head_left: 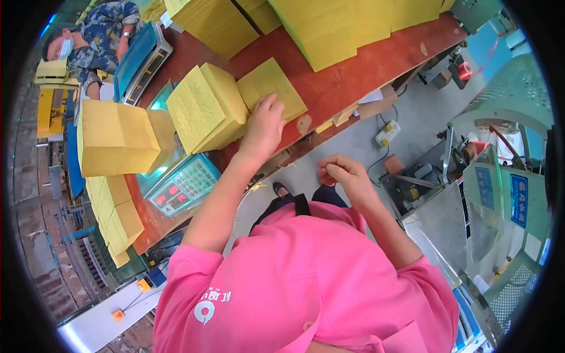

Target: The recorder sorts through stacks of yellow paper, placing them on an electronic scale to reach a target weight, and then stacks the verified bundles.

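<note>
My left hand (266,126) is at the near edge of a low stack of square yellow paper sheets (291,100) on the red table. Its bent fingers lie on the top sheet, and its thumb is by the edge. Left of it, a taller block of yellow sheets (197,109) with a scalloped pattern on top stands on the scale. Another tall yellow block (118,132) is beside it. My right hand (344,175) hangs in the air off the table's edge, its fingers curled in. I see nothing in it.
The red table (376,65) carries large yellow stacks (329,29) at the back. A teal scale with keypad (183,185) sits at the left, a second scale (141,65) beyond, near a masked person (97,41). Green machinery (506,194) stands at the right; a power strip (387,134) lies on the floor.
</note>
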### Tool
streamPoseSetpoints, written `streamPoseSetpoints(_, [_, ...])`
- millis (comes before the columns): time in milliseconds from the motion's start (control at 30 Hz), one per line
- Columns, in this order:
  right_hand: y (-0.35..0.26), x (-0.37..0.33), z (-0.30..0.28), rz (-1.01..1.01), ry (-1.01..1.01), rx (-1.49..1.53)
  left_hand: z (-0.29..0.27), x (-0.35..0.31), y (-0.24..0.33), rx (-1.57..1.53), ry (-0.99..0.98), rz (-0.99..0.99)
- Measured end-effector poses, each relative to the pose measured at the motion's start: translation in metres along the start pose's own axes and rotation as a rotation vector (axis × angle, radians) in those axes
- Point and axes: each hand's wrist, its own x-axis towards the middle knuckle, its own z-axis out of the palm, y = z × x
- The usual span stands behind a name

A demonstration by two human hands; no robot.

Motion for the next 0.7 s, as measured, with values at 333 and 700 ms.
streamPoseSetpoints(333, [-0.002, -0.003, 0.004, -0.016, -0.071, -0.020, 0.000, -0.002, -0.003, -0.038, 0.042, 0.025])
streamPoseSetpoints(700, [-0.016, 0.011, 0.003, -0.057, -0.002, 0.101, -0.017, -0.022, 0.034, 0.036, 0.313, 0.080])
